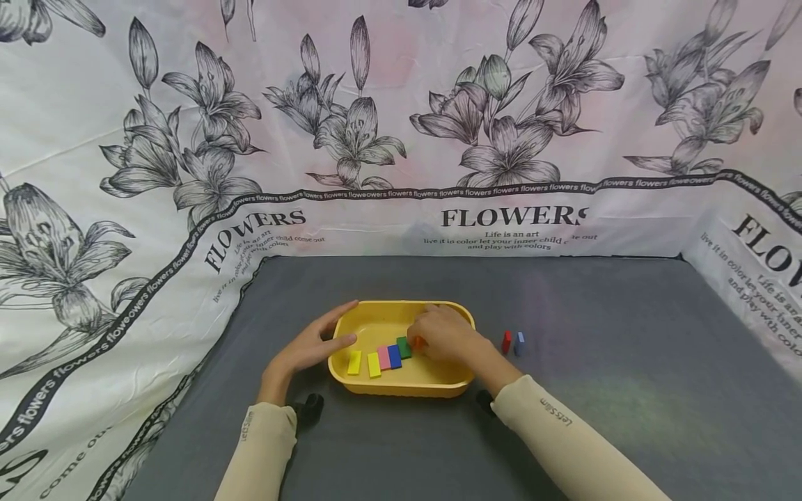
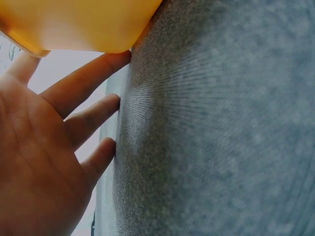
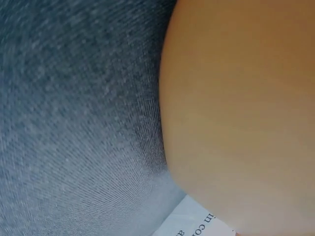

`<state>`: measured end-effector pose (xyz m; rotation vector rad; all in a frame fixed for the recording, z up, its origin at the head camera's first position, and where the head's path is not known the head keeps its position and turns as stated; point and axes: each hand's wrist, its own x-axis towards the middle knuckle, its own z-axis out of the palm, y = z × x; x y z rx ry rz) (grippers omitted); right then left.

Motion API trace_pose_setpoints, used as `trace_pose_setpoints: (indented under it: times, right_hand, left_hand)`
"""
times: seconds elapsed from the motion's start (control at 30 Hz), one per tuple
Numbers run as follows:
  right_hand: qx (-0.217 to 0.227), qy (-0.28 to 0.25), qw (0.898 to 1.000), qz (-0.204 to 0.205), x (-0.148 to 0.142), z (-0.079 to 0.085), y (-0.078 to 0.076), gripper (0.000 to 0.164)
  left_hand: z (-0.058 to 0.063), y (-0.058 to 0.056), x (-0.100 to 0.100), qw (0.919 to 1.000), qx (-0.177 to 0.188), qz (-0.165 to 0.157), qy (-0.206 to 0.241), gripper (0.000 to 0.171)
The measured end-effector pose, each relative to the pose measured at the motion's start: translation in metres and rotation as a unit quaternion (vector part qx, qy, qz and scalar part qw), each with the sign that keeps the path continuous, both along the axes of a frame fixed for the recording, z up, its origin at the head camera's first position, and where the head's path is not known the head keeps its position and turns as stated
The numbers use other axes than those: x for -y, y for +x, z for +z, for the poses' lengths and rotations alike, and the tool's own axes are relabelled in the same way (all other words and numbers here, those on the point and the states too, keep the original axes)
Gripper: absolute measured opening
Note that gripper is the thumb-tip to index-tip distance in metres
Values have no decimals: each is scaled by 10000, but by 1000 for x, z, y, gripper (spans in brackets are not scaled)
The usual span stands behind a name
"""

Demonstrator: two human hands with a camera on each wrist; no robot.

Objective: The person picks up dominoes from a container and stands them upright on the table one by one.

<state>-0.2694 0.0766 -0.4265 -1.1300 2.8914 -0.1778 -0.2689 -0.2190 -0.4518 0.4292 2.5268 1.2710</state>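
Yellow tray [image 1: 401, 390], left hand [image 1: 311, 347] spread at its edge, right hand [image 1: 442, 334] pinching orange block [image 1: 418, 343], grey table [image 1: 614, 313] around

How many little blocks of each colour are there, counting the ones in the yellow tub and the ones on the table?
Yellow blocks: 2
Pink block: 1
Dark blue block: 1
Green block: 1
Orange block: 1
Red block: 1
Light blue block: 1
Total: 8 showing; the right hand could hide more.

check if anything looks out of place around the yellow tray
A red block and a light blue block sit on the grey table right of the yellow tray, apart from the blocks inside it, so they look stray. Nothing appears spilled or damaged.
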Motion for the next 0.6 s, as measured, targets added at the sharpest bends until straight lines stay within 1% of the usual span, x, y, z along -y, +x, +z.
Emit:
trace_pose_setpoints:
  times: [0.2,0.3,0.47,0.6]
  right_hand:
    - [40,148,9999,-66,0,2,3,8]
    - [132,84,9997,-163,-1,3,5,9]
    - [212,-304,9992,-120,-8,1,4,11]
    - [-45,-681,9977,20,-16,1,4,14]
  left_hand:
    - [-1,0,0,10000,9,14,30,70]
    - [-1,0,0,10000,-8,-1,27,70]
    - [-1,-1,0,10000,-23,-7,11,70]
    - [-2,0,1,10000,-22,-5,6,70]
